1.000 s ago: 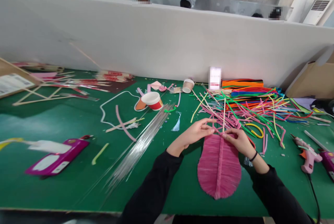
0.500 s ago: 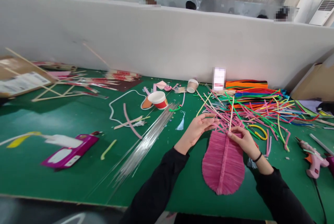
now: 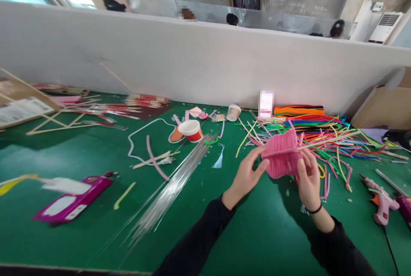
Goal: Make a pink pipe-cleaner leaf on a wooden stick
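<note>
Both my hands hold a pink leaf-shaped piece [image 3: 281,152] made of pipe cleaners, lifted off the green table [image 3: 80,151] and turned on edge. My left hand [image 3: 246,176] pinches its left side with the fingertips. My right hand [image 3: 308,177] grips its right side, fingers curled around it; a black band is on that wrist. A thin wooden stick [image 3: 327,139] runs out of the piece to the right. Behind the piece lies a heap of coloured pipe cleaners [image 3: 324,132].
A bundle of thin metal wires [image 3: 170,190] lies left of my arms. A red paper cup [image 3: 191,130], a brown cup [image 3: 233,112], a light blue tassel [image 3: 218,159], a magenta box [image 3: 72,201] and pink glue guns [image 3: 380,201] are on the table. A white partition [image 3: 192,57] backs it.
The pink leaf piece lay flat on the table; now both hands have lifted it and turned it up on edge. The camera tilted slightly.
</note>
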The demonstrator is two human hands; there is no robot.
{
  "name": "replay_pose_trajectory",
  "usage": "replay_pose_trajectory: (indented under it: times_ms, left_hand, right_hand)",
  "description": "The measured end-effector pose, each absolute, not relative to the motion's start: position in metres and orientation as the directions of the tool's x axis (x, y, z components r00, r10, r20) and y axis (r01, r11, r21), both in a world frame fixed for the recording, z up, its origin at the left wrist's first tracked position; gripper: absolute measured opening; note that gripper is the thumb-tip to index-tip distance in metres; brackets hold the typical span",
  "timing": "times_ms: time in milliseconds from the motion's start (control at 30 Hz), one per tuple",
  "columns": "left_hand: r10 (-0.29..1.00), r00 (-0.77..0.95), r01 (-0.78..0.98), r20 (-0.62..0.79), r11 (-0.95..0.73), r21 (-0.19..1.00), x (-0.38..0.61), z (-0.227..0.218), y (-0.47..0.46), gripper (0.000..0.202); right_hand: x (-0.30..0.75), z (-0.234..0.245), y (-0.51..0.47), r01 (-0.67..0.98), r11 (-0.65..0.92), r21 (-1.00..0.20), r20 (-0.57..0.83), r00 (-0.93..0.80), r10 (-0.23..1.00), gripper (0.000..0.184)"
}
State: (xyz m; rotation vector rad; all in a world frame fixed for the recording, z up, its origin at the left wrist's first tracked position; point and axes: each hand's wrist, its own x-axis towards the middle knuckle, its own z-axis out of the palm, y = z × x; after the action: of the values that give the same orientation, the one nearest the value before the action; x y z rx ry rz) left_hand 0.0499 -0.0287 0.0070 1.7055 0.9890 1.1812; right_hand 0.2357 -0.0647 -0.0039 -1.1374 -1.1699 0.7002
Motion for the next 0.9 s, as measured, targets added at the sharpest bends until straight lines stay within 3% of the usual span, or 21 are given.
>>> replay_pose_trajectory:
  times_ms: [100,200,267,333,467,533,600,733,800,900]
  left_hand:
    - [0.848,0.436,-0.035,0.301,-0.318,0.947,0.058,0.013,-0.051,0.093]
    - [0.903,0.369,-0.218,0.221,-0.148,0.965,0.059,0.020,-0.060,0.099]
    - [0.923,0.344,-0.410,0.174,-0.019,0.912,0.055,0.028,-0.056,0.079]
    - [0.943,0.317,-0.495,0.097,0.078,0.865,0.050,0.035,-0.047,0.060]
    - [0.931,0.360,-0.461,-0.067,0.240,0.855,0.043,0.036,-0.031,0.048]
    - [0.901,0.416,-0.419,-0.119,0.307,0.855,0.044,0.031,-0.027,0.045]
    - [0.875,0.461,-0.390,-0.145,0.347,0.853,0.047,0.024,-0.026,0.042]
    - [0.826,0.534,-0.362,-0.180,0.415,0.835,0.052,0.015,-0.026,0.049]
    - [0.815,0.546,-0.351,-0.194,0.433,0.830,0.054,0.011,-0.026,0.050]
    - [0.792,0.574,-0.317,-0.207,0.449,0.836,0.053,0.005,-0.024,0.051]
  right_hand:
    - [0.221,0.007,-0.084,0.045,0.437,-0.898,0.433,-0.077,0.898,0.062]
    - [0.213,0.015,-0.096,0.027,0.450,-0.893,0.425,-0.282,0.860,0.068]
    - [0.212,0.019,-0.098,0.069,0.449,-0.891,0.414,-0.284,0.865,0.068]
    - [0.217,0.026,-0.095,0.118,0.460,-0.880,0.420,-0.259,0.870,0.062]
    - [0.235,0.044,-0.078,0.349,0.464,-0.814,0.481,-0.043,0.876,0.030]
    - [0.245,0.050,-0.064,0.495,0.352,-0.795,0.478,0.151,0.866,0.027]
    - [0.254,0.053,-0.048,0.526,0.223,-0.821,0.390,0.231,0.891,0.033]
    - [0.263,0.048,-0.023,0.338,0.115,-0.934,0.144,0.063,0.988,0.040]
    - [0.264,0.047,-0.017,0.300,0.120,-0.947,0.129,0.011,0.992,0.039]
    - [0.267,0.048,-0.014,0.382,0.205,-0.901,0.171,-0.122,0.978,0.030]
